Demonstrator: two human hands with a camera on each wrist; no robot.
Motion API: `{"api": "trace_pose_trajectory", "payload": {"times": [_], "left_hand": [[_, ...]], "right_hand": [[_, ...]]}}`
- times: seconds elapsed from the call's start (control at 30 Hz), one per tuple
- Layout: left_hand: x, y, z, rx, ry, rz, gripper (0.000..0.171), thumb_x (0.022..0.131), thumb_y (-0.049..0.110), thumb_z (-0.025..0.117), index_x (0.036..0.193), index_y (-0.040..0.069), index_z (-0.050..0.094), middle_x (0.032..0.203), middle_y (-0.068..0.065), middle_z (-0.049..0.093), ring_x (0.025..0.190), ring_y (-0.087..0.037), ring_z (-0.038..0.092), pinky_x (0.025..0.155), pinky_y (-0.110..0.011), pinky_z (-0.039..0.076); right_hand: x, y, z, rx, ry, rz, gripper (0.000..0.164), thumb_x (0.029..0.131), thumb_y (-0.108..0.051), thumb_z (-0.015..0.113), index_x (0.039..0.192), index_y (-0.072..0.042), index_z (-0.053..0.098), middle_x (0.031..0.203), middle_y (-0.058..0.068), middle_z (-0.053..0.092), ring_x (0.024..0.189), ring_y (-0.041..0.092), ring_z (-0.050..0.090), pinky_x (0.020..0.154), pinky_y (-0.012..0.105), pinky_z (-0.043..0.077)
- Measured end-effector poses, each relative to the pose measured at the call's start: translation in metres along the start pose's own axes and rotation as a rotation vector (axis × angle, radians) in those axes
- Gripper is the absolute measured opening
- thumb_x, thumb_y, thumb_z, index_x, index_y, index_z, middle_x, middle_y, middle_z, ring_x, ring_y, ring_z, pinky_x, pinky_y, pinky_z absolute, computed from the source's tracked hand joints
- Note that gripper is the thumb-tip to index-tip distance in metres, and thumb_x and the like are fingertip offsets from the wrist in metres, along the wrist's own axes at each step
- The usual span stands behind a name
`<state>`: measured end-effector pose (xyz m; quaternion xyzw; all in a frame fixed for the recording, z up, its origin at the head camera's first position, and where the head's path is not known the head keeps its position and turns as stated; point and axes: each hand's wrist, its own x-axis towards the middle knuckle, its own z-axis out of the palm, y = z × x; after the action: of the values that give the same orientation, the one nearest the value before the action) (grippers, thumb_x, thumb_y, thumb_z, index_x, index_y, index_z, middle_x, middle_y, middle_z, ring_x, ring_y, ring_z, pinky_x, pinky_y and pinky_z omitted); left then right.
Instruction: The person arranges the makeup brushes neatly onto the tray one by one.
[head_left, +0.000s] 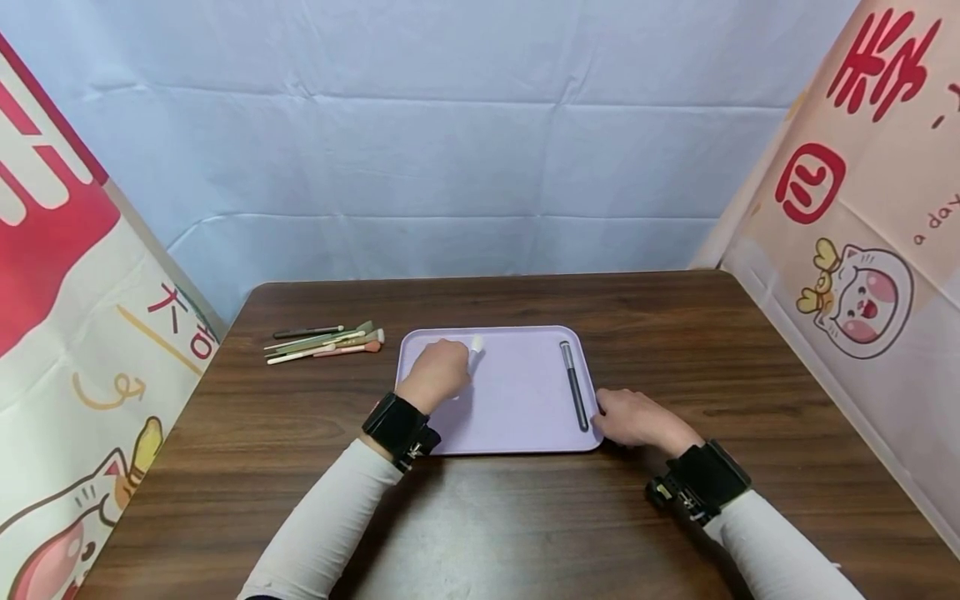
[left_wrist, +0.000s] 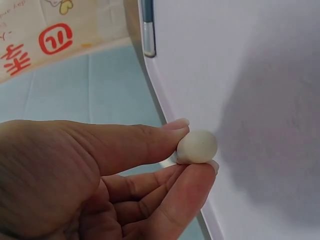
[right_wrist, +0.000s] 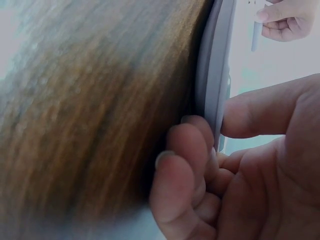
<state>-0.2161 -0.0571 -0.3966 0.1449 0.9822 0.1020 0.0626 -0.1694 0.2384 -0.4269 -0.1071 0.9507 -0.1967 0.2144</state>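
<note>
A lilac tray [head_left: 517,400] lies on the brown table. Over its left part, my left hand [head_left: 438,371] pinches a slim pale makeup brush [head_left: 476,344] between thumb and finger. In the left wrist view the brush's rounded whitish end [left_wrist: 200,146] pokes out past the fingertips; the rest is mostly hidden by the hand. My right hand [head_left: 633,417] grips the tray's right rim near the front corner, thumb on the upper side and fingers curled beneath. Just left of that hand, a dark-handled makeup brush [head_left: 575,387] lies along the tray's right side.
Several makeup brushes [head_left: 330,340] with green, cream, black and pinkish handles lie in a loose pile left of the tray. The wooden table [head_left: 510,517] ends at a pale blue cloth [head_left: 450,167] behind, with printed cloths at both sides.
</note>
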Motion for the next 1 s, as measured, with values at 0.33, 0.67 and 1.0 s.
{"api": "trace_pose_trajectory", "payload": {"times": [0.33,0.67,1.0], "left_hand": [[0.004,0.025,0.006,0.008,-0.018,0.027,0.009,0.09,0.01,0.071,0.086,0.001,0.071,0.081,-0.01,0.07,0.065,-0.019,0.058,0.061,-0.032,0.049],[0.004,0.043,0.01,-0.021,-0.032,0.041,0.006,0.089,0.006,0.07,0.085,0.002,0.072,0.081,-0.009,0.071,0.065,-0.018,0.058,0.06,-0.03,0.049],[0.009,0.063,0.017,-0.021,-0.038,0.05,0.006,0.087,0.01,0.073,0.085,0.004,0.074,0.083,-0.009,0.073,0.066,-0.018,0.06,0.062,-0.029,0.05]], "right_hand": [[0.0,0.0,0.0,0.001,0.0,0.003,0.009,0.098,-0.013,0.055,0.097,-0.005,0.06,0.075,0.005,0.055,0.061,0.018,0.055,0.054,0.032,0.043],[0.0,0.0,-0.001,-0.012,0.014,-0.013,0.009,0.096,-0.012,0.055,0.095,-0.005,0.059,0.074,0.005,0.055,0.061,0.018,0.054,0.055,0.031,0.043],[0.001,0.0,0.0,-0.019,0.005,-0.002,0.01,0.097,-0.013,0.055,0.097,-0.004,0.06,0.075,0.006,0.055,0.062,0.019,0.054,0.055,0.032,0.043]]}}
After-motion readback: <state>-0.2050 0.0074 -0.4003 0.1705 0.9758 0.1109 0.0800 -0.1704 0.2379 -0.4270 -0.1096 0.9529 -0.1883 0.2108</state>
